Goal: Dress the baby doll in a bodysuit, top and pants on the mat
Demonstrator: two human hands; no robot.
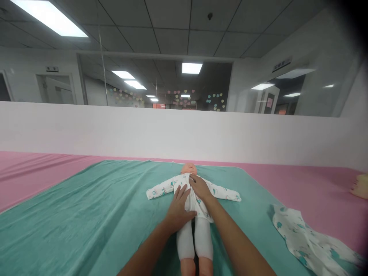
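A baby doll (189, 168) lies on its back on a green sheet (115, 207), its head at the far end. It wears a white patterned baby shirt (163, 188) with both sleeves stretched out sideways, and its legs look white down to about the knees. My left hand (179, 210) rests flat on the shirt's lower front, fingers spread. Up by the collar, my right hand (200, 187) has its thumb and fingers drawn together on the shirt's front edge. The fabric between those fingertips is mostly hidden.
White patterned cloth (310, 237), perhaps clothing, lies crumpled at the right over the green sheet's edge. Pink covering (316, 184) shows around the sheet. A low white wall (143, 132) with windows above stands behind. Something beige (360, 186) sits at the far right edge.
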